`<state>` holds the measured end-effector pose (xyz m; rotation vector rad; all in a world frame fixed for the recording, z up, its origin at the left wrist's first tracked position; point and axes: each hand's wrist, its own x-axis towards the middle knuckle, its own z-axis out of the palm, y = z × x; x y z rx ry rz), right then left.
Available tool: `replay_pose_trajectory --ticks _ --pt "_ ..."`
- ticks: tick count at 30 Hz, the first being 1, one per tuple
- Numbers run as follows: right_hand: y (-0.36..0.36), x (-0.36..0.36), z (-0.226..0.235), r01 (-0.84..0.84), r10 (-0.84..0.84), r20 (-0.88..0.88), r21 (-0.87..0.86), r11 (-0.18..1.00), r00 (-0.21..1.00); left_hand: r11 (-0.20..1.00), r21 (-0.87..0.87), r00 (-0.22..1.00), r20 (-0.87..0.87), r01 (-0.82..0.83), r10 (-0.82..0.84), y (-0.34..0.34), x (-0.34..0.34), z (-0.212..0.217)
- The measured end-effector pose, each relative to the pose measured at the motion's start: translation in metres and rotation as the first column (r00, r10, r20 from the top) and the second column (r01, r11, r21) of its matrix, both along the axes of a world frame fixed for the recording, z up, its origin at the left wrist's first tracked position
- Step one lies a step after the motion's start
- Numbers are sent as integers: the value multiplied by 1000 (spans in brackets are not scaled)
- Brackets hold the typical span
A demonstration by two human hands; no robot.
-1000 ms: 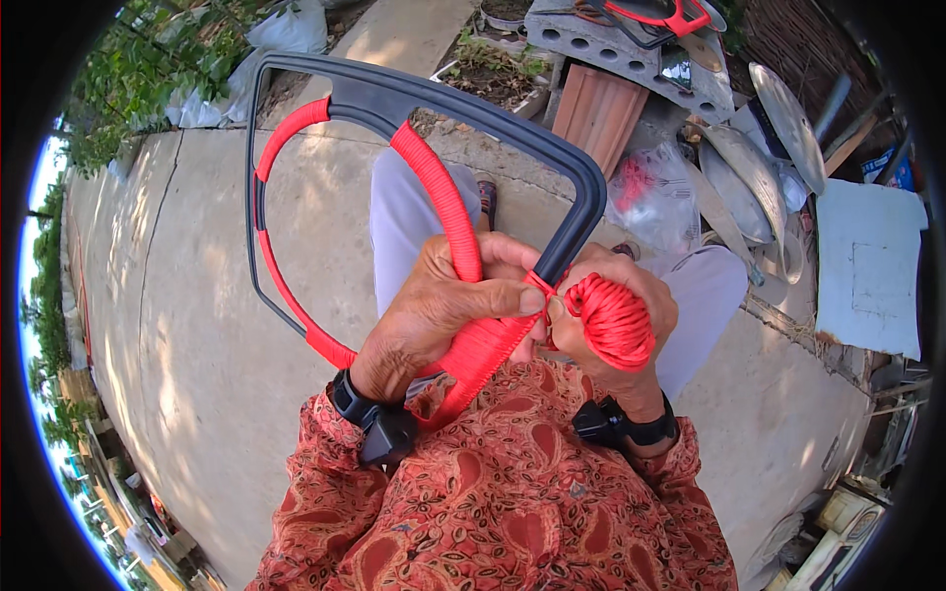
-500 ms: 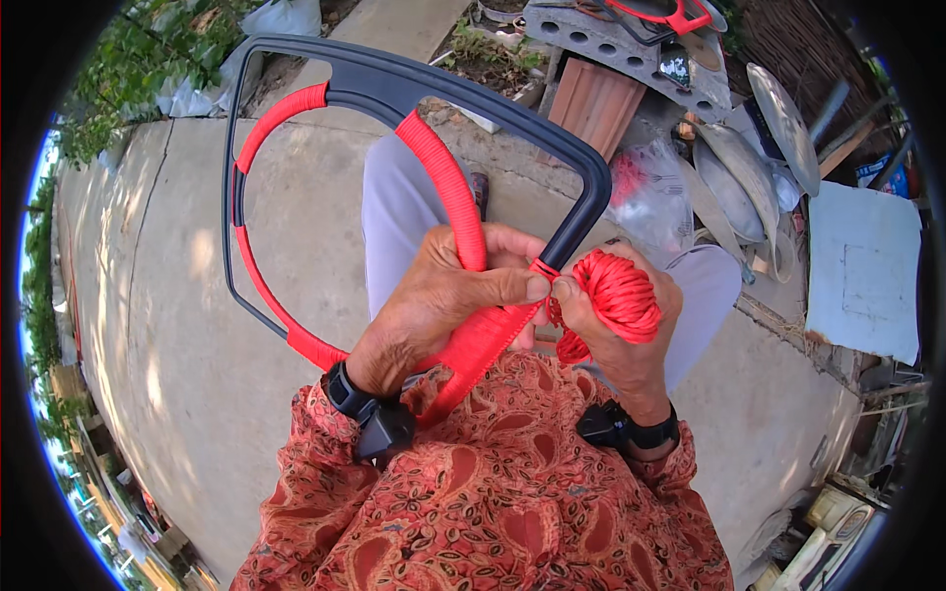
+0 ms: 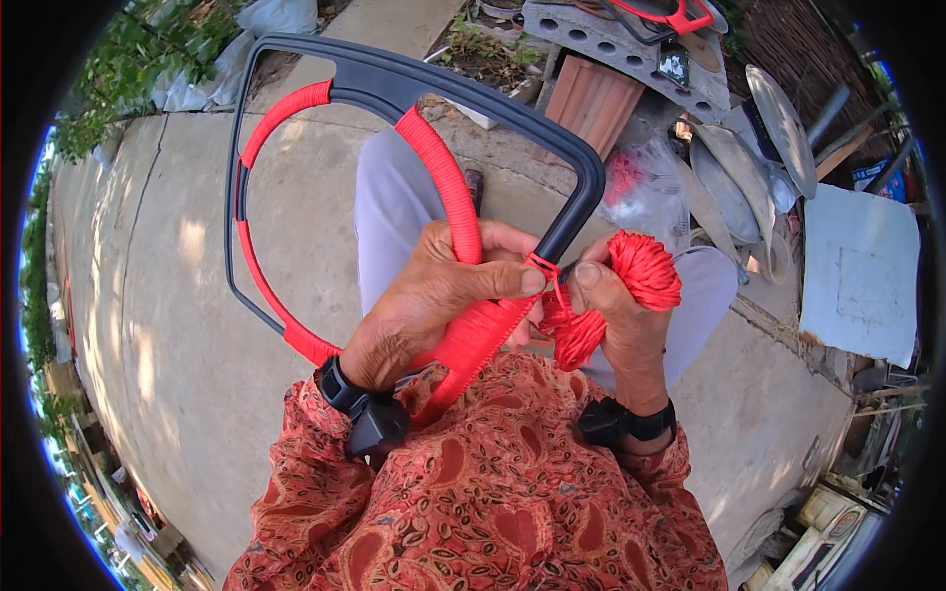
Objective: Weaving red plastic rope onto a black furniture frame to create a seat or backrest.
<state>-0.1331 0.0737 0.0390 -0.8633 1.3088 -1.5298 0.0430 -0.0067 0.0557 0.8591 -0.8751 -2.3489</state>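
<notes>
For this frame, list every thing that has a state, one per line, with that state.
dark plastic frame: held up over the lap, partly wrapped in red cord
red cord wrapping: wound tight along part of the frame; other stretches bare
bundle of red cord: coiled, gripped in the right hand
left hand: closed on the wrapped frame, thumb at the wrap's end
right hand: closed on the bundle
clear plastic bag: crumpled on the ground

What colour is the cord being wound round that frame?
Red cord, on a dark grey frame; seen in the head view.
</notes>
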Motion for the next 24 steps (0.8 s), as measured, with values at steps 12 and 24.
replay_pose_trajectory --ticks 12,24 --pt "-22 -28 29 -17 17 282 -1 1000 959 990 43 982 -142 131 -124 -10 -8 4" --pt "-46 -44 58 -28 137 461 -234 972 877 931 168 921 -283 323 -268 -15 -13 -17"
